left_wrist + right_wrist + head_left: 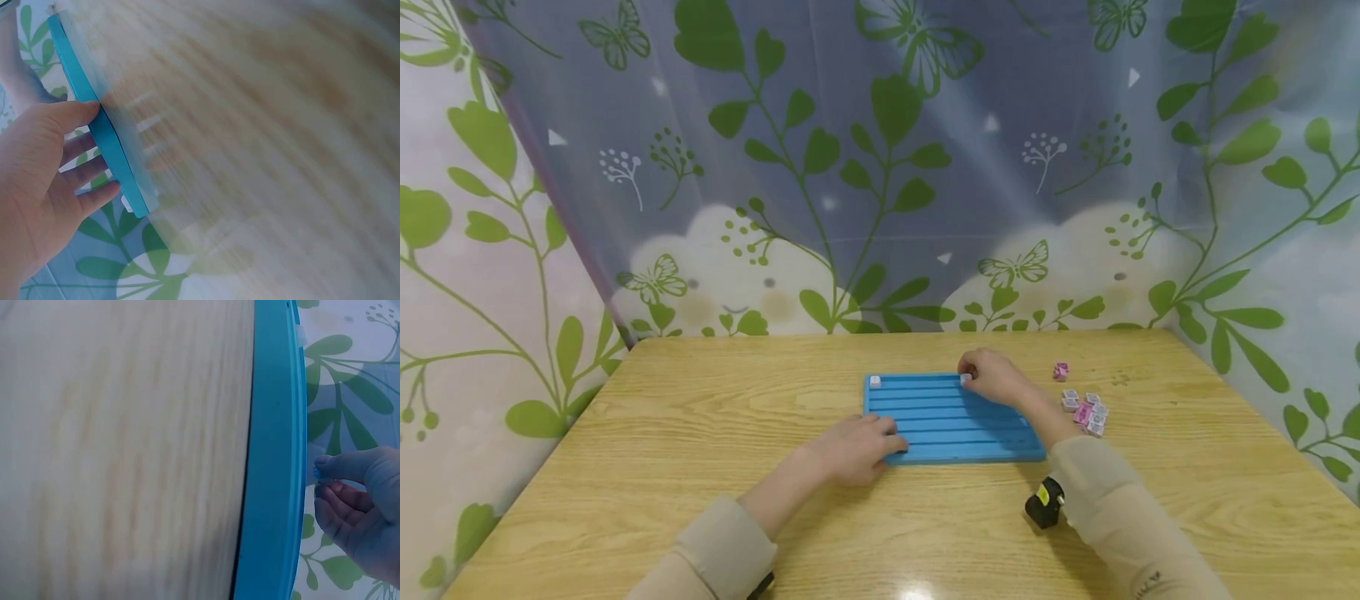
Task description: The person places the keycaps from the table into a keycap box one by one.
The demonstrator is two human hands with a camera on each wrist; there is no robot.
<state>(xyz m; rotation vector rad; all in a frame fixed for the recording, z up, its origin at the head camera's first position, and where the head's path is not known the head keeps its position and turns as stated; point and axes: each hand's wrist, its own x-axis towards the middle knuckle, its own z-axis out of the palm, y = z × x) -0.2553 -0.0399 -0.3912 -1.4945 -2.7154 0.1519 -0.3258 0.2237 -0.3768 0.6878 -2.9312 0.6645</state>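
A blue grooved tray (955, 457) lies on the wooden table. My left hand (859, 450) holds its near left corner; in the left wrist view, thumb and little finger touch the tray's edge (112, 147). At the tray's far edge, right of the middle, my right hand (997, 379) pinches a small white tile (966, 379) between thumb and fingers. The right wrist view shows this pinch too, though the hand (365, 500) mostly covers the piece. Another white tile (875, 382) sits in the far left corner of the tray; its marking is too small to read.
Several white and grey tiles (1096, 419) are grouped right of the tray, with a pink one (1083, 413) among them. A separate pink piece (1061, 372) lies farther back. Patterned cloth (895, 250) hangs behind the wooden table (700, 433).
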